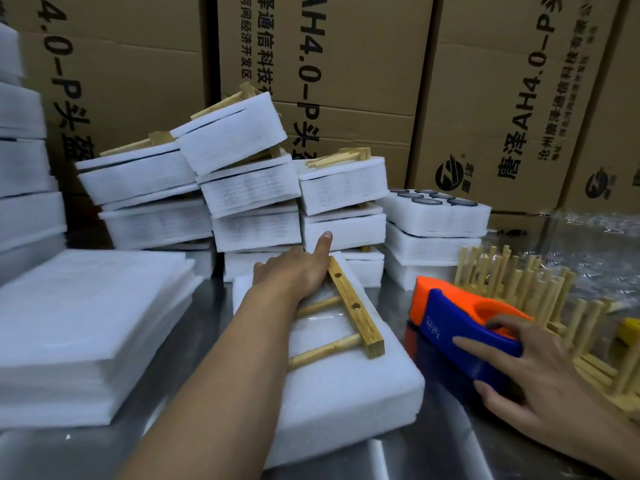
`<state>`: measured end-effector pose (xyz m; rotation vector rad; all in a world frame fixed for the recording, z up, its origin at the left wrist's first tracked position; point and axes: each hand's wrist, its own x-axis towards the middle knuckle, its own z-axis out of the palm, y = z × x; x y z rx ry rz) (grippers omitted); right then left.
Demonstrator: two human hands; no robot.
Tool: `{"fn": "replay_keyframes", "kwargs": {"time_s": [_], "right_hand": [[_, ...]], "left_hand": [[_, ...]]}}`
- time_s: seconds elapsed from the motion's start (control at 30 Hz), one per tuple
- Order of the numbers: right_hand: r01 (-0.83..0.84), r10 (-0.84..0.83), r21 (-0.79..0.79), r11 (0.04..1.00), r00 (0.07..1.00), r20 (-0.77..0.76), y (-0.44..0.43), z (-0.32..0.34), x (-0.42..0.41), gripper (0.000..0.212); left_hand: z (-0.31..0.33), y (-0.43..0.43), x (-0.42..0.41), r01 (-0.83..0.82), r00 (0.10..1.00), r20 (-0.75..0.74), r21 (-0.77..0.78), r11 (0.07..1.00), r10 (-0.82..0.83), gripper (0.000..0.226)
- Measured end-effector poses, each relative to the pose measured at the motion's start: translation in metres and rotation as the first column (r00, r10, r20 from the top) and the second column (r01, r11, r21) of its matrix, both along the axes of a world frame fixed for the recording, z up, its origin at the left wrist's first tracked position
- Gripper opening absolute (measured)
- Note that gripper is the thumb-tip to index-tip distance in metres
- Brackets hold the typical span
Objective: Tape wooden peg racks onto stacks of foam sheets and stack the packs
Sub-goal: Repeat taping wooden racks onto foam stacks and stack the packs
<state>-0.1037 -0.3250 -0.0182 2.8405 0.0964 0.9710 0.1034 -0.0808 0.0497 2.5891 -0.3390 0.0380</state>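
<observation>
Brown printed cartons (pixel 363 81) walled off the back of a steel desk (pixel 433 455). At the middle lay a foam stack (pixel 346 393) with a wooden peg rack (pixel 356 313) flat on top, glossy clear tape (pixel 318 322) across its pegs. The left hand (pixel 294 271) rested on the far end, one digit straight out, the others bent over the far edge. The right hand (pixel 540 375) gripped a blue and orange tape dispenser (pixel 446 317) just beside the stack. Finished packs (pixel 249 188) were heaped unevenly behind. Loose foam sheets (pixel 86 323) sat on the left, spare peg racks (pixel 519 282) on the right, near bubble wrap (pixel 595 244).
</observation>
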Motion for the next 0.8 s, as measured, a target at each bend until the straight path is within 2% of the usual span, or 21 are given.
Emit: {"fn": "replay_keyframes", "kwargs": {"time_s": [0.1, 0.17, 0.2, 0.23, 0.27, 0.3, 0.33, 0.4, 0.43, 0.47, 0.5, 0.6, 0.67, 0.7, 0.77, 0.8], "right_hand": [[-0.022, 0.024, -0.032, 0.999, 0.998, 0.066, 0.013, 0.008, -0.004, 0.065], [-0.135, 0.128, 0.036, 0.99, 0.979, 0.161, 0.03, 0.018, -0.002, 0.054], [-0.192, 0.162, 0.17, 0.967, 0.971, 0.175, 0.041, 0.026, 0.001, 0.049], [-0.231, 0.188, 0.387, 0.893, 0.971, 0.148, 0.056, 0.036, 0.006, 0.051], [-0.262, 0.225, 0.619, 0.741, 0.964, 0.139, 0.072, 0.046, 0.014, 0.057], [-0.254, 0.238, 0.799, 0.546, 0.961, 0.143, 0.086, 0.053, 0.025, 0.062], [-0.19, 0.249, 0.915, 0.354, 0.963, 0.104, 0.097, 0.057, 0.039, 0.062], [0.032, 0.357, 0.999, 0.035, 0.933, -0.042, 0.113, 0.062, 0.071, 0.054], [0.143, 0.436, 0.987, -0.077, 0.895, -0.096, 0.12, 0.062, 0.083, 0.047], [0.209, 0.503, 0.968, -0.141, 0.857, -0.111, 0.126, 0.06, 0.092, 0.042], [0.216, 0.535, 0.966, -0.142, 0.838, -0.109, 0.13, 0.055, 0.1, 0.038], [0.14, 0.574, 0.978, -0.156, 0.819, -0.026, 0.128, 0.042, 0.116, 0.047], [0.091, 0.595, 0.978, -0.187, 0.803, 0.039, 0.123, 0.035, 0.119, 0.037], [0.093, 0.63, 0.968, -0.234, 0.773, 0.078, 0.123, 0.036, 0.117, 0.03], [0.134, 0.627, 0.964, -0.23, 0.778, 0.041, 0.12, 0.033, 0.119, 0.032], [0.146, 0.582, 0.964, -0.22, 0.813, 0.009, 0.122, 0.034, 0.117, 0.037]], "left_hand": [[0.0, 0.0, -0.002, -0.005, 1.0, 0.012, 0.017, 1.0, 0.005, 0.093], [-0.001, 0.0, -0.002, -0.008, 1.0, 0.019, 0.013, 1.0, 0.008, 0.093], [-0.001, 0.0, -0.002, -0.008, 1.0, 0.02, 0.011, 1.0, 0.008, 0.092], [-0.001, 0.0, -0.002, -0.008, 1.0, 0.018, 0.011, 1.0, 0.008, 0.092], [-0.001, 0.0, -0.002, -0.007, 1.0, 0.014, 0.009, 1.0, 0.006, 0.092], [-0.001, -0.001, -0.002, -0.008, 1.0, 0.013, 0.007, 1.0, 0.008, 0.092], [-0.001, -0.001, -0.002, -0.01, 1.0, 0.013, 0.008, 1.0, 0.01, 0.093], [0.001, 0.001, -0.002, -0.019, 1.0, 0.017, 0.006, 1.0, 0.019, 0.093], [0.001, 0.002, -0.002, -0.021, 1.0, 0.016, 0.005, 1.0, 0.021, 0.092], [0.001, 0.002, -0.002, -0.024, 0.999, 0.022, 0.008, 1.0, 0.024, 0.092], [0.001, 0.003, -0.003, -0.028, 0.999, 0.022, 0.012, 1.0, 0.028, 0.092], [-0.001, 0.001, -0.002, -0.03, 1.0, 0.005, 0.035, 0.999, 0.03, 0.091], [-0.001, -0.002, -0.003, -0.016, 1.0, -0.009, 0.057, 0.998, 0.016, 0.091], [-0.001, -0.003, -0.004, -0.01, 1.0, -0.013, 0.06, 0.998, 0.011, 0.091], [-0.001, -0.005, -0.007, -0.001, 1.0, -0.023, 0.067, 0.998, 0.003, 0.091], [-0.002, -0.005, -0.006, 0.007, 0.999, -0.046, 0.058, 0.998, -0.005, 0.09]]}}
